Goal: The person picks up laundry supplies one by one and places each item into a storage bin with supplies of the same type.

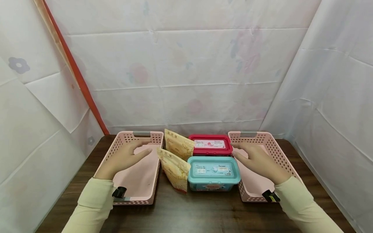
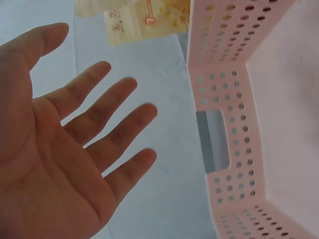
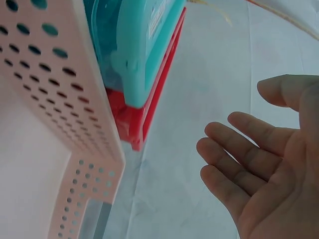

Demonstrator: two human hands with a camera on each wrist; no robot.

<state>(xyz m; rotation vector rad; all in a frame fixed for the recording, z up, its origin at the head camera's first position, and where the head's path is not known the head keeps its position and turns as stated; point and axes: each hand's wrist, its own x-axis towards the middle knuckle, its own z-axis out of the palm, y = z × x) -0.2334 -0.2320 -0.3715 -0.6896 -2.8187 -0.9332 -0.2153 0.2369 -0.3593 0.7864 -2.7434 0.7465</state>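
Observation:
My left hand [image 1: 128, 159] hovers over the left pink basket [image 1: 155, 181], fingers extended and apart, holding nothing; its bare palm shows in the left wrist view. Over the right pink basket [image 1: 247, 194] is my right hand [image 1: 257, 160], likewise holding nothing, its fingertips near the two plastic boxes. Between the baskets stand a turquoise lidded box [image 1: 214, 171] in front and a red lidded box [image 1: 211, 145] behind it. Two yellow pouches, a front pouch [image 1: 175, 171] and a back pouch [image 1: 177, 144], lean to the left of the boxes.
A dark wooden table [image 1: 186, 213] bears everything. White printed sheeting [image 1: 186, 64] rises behind and on both sides, with an orange-red strip [image 1: 78, 74] at the back left. Both baskets have perforated walls and grey handles.

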